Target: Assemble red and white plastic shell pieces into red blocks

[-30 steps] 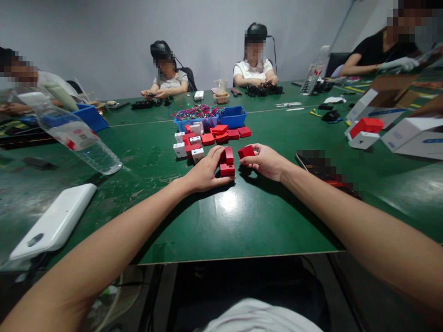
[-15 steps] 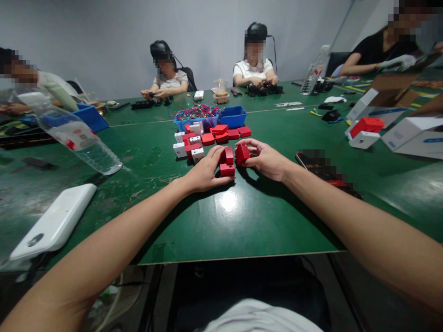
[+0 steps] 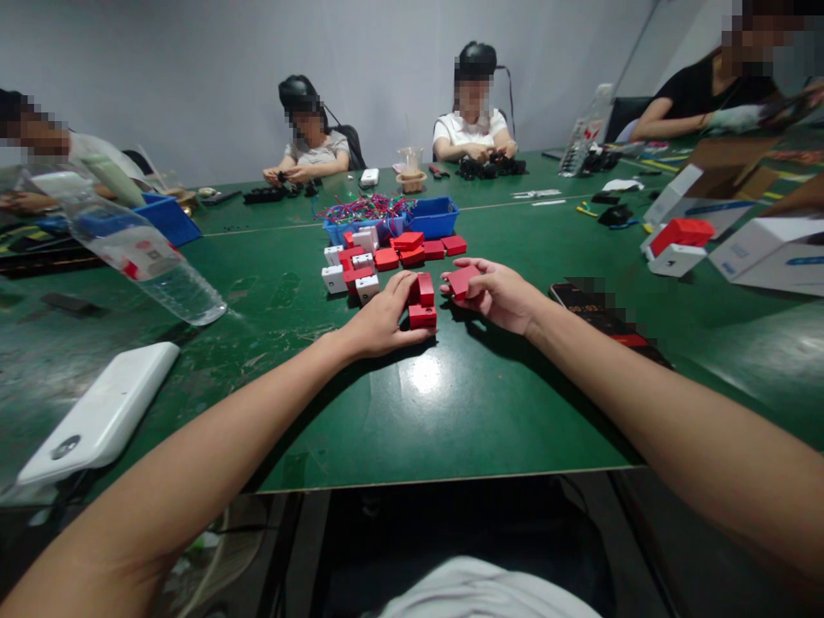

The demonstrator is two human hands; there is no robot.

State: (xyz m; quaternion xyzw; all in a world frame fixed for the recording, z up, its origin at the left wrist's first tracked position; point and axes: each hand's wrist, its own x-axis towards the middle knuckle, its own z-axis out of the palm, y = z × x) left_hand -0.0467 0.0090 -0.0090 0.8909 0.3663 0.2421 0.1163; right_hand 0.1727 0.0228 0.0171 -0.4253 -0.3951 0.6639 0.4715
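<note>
My left hand (image 3: 384, 319) rests on the green table (image 3: 360, 429), its fingers and thumb curled round a pair of stacked red blocks (image 3: 423, 316). The lower block has a small dark hole in its front. Just to the right, my right hand (image 3: 503, 296) holds another red block (image 3: 462, 281) between thumb and fingers, slightly above the table, with a flat face turned up. A small gap separates it from the stack. Behind my left hand stand white blocks (image 3: 334, 279) joined with red ones. Several loose red blocks (image 3: 408, 242) lie beyond my hands.
Behind the blocks are a blue bin (image 3: 434, 218) and a tangle of coloured wires (image 3: 366, 209) in another bin. A tilted plastic bottle (image 3: 148, 249) and white power bank (image 3: 99, 412) are left. A phone (image 3: 598, 318) lies right, near white boxes (image 3: 772, 253). Co-workers sit around the table.
My right hand has turned its red block, so a flat face now points up, and moved it slightly right, away from the stack. My left hand has stayed in place.
</note>
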